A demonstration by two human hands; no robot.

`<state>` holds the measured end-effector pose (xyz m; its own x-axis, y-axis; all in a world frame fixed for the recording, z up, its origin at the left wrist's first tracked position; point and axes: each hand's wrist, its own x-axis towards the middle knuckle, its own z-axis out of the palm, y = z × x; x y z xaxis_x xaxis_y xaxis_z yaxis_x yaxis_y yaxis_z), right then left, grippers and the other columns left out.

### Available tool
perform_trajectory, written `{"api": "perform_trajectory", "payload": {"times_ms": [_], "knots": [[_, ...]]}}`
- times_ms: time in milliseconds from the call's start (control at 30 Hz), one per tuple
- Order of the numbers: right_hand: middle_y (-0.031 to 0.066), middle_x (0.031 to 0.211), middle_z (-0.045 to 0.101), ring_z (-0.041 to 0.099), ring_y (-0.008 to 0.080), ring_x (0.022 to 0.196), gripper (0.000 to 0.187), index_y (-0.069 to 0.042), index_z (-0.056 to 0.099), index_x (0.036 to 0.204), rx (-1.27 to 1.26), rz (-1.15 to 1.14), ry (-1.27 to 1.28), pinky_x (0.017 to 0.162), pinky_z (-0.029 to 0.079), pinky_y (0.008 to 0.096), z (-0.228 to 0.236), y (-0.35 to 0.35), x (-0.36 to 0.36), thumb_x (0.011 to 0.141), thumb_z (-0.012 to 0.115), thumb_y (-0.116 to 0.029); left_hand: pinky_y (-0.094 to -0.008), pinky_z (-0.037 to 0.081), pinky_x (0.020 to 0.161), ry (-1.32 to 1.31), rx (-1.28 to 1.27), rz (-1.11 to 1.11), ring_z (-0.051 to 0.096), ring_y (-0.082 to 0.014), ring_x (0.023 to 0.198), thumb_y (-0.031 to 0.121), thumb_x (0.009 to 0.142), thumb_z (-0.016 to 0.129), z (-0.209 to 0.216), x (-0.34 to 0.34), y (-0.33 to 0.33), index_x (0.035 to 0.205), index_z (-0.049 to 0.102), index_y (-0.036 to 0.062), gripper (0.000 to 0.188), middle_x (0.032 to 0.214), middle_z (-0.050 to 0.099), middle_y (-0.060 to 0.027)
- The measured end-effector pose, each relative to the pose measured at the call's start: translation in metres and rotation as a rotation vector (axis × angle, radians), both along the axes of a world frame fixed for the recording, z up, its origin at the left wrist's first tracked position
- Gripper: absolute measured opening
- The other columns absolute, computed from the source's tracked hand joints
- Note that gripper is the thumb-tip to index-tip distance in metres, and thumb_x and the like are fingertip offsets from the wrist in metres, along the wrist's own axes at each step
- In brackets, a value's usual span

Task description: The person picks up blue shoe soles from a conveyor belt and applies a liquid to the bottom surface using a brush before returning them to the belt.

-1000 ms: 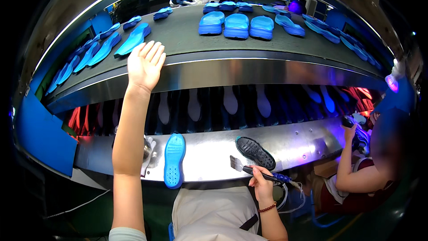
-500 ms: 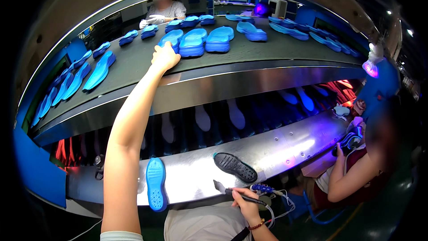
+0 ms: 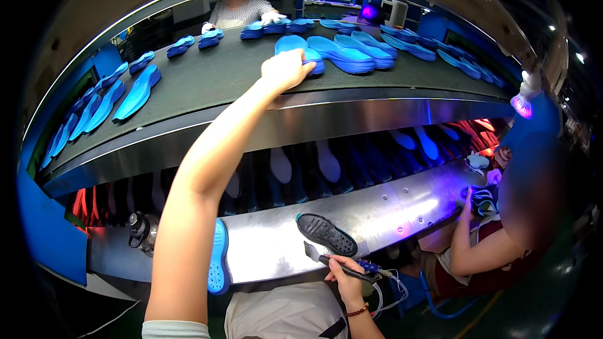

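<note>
On the dark upper belt, my left hand (image 3: 286,70) is closed round the near end of a blue shoe sole (image 3: 292,43). More blue soles (image 3: 344,56) lean in a slanted row just right of it. Low at the right, my right hand (image 3: 347,276) grips a flat brush (image 3: 344,267) by its black handle, with the bristle end pointing up and left. Beside the brush tip lies a black shoe sole (image 3: 326,233) on the metal bench (image 3: 267,248). My left forearm partly hides another blue sole (image 3: 218,262) on that bench.
More blue soles (image 3: 138,93) line both ends of the belt (image 3: 207,75). Soles stand in the dark slot below it. A bottle (image 3: 143,232) is at the bench's left. One person (image 3: 242,9) reaches across the far side; another (image 3: 490,245) holds something at right. A lamp (image 3: 522,102) glows pink.
My left hand has moved right along the belt, and the soles beside it have shifted right and now slant. The far person's gloved hand has reached to the soles there. My right hand still holds the brush.
</note>
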<state>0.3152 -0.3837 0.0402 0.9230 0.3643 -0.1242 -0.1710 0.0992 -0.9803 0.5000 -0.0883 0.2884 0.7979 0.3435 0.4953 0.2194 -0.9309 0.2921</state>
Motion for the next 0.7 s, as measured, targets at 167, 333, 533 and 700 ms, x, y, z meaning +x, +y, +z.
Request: {"api": "perform_trajectory", "payload": {"times_ms": [167, 333, 533, 700], "knots": [[0.005, 0.068, 0.062, 0.056, 0.0081, 0.054, 0.017, 0.001, 0.061, 0.09, 0.017, -0.099, 0.01, 0.05, 0.04, 0.0174, -0.01, -0.01, 0.01, 0.082, 0.058, -0.014, -0.034, 0.042, 0.081, -0.096, -0.106, -0.147, 0.056, -0.0247, 0.091, 0.046, 0.078, 0.055, -0.006, -0.096, 0.032, 0.084, 0.059, 0.0052, 0.041, 0.092, 0.061, -0.0143], [0.0071, 0.078, 0.062, 0.058, 0.0097, 0.058, 0.018, 0.001, 0.06, 0.092, 0.069, -0.126, 0.04, 0.052, 0.043, 0.018, -0.019, -0.015, 0.027, 0.084, 0.055, -0.014, -0.0309, 0.04, 0.085, -1.203, -0.71, -0.325, 0.054, -0.0193, 0.089, 0.02, 0.082, 0.054, -0.076, -0.185, 0.037, 0.102, 0.054, -0.0014, 0.029, 0.102, 0.056, -0.0099], [0.011, 0.093, 0.059, 0.061, 0.0178, 0.076, 0.024, 0.004, 0.052, 0.104, 0.312, -0.061, 0.148, 0.064, 0.047, 0.0238, -0.005, -0.018, 0.036, 0.087, 0.051, -0.014, -0.034, 0.043, 0.086, -0.694, -1.789, -0.863, 0.051, -0.0222, 0.102, 0.021, 0.082, 0.044, -0.194, -0.248, 0.029, 0.122, 0.037, -0.0029, 0.047, 0.114, 0.05, -0.0133], [0.013, 0.097, 0.059, 0.059, 0.0188, 0.087, 0.025, 0.006, 0.052, 0.106, 0.34, -0.08, 0.123, 0.074, 0.047, 0.0253, -0.011, -0.023, 0.04, 0.086, 0.052, -0.009, -0.049, 0.043, 0.083, -0.43, -2.213, -0.893, 0.052, -0.0383, 0.098, 0.064, 0.067, 0.052, -0.267, -0.287, -0.055, 0.122, 0.034, -0.0077, 0.092, 0.113, 0.049, -0.023]]}}
